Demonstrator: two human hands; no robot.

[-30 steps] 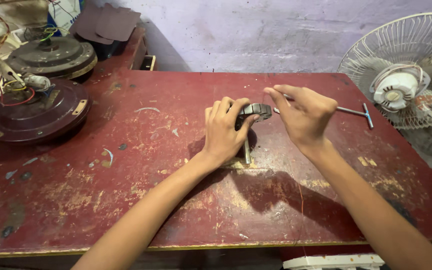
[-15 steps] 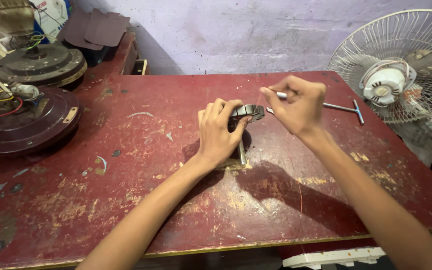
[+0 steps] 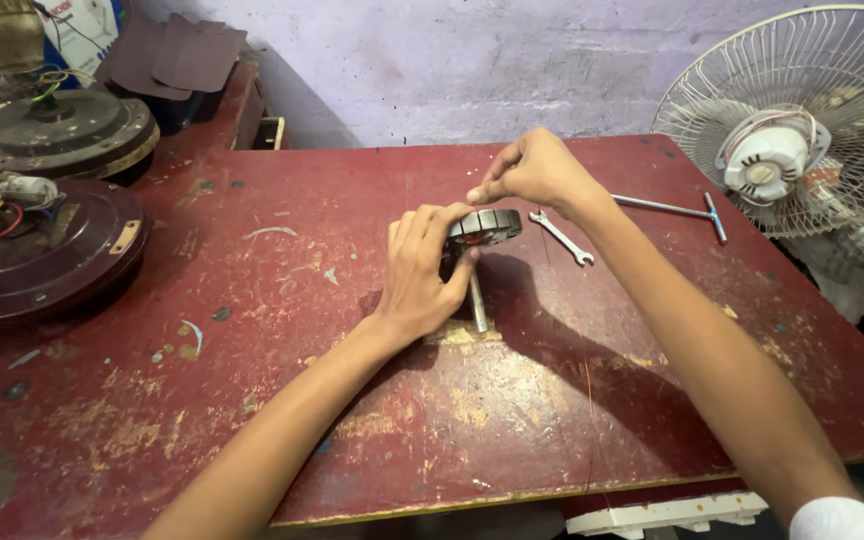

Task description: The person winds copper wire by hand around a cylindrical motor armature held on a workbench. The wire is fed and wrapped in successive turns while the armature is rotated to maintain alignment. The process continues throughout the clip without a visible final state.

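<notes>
We steadied the round stator core (image 3: 485, 226) on its shaft, mid-tabletop (image 3: 252, 400), left hand (image 3: 420, 275) wrapped around it, right hand (image 3: 532, 172) pinched shut above, apparently threading fine wire; the spanner (image 3: 562, 237) lay just beside the core.

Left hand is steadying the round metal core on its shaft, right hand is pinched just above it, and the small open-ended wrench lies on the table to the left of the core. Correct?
Not quite. In the head view the wrench lies right of the core, beside the right hand. The left hand does hold the core on its shaft.
</notes>
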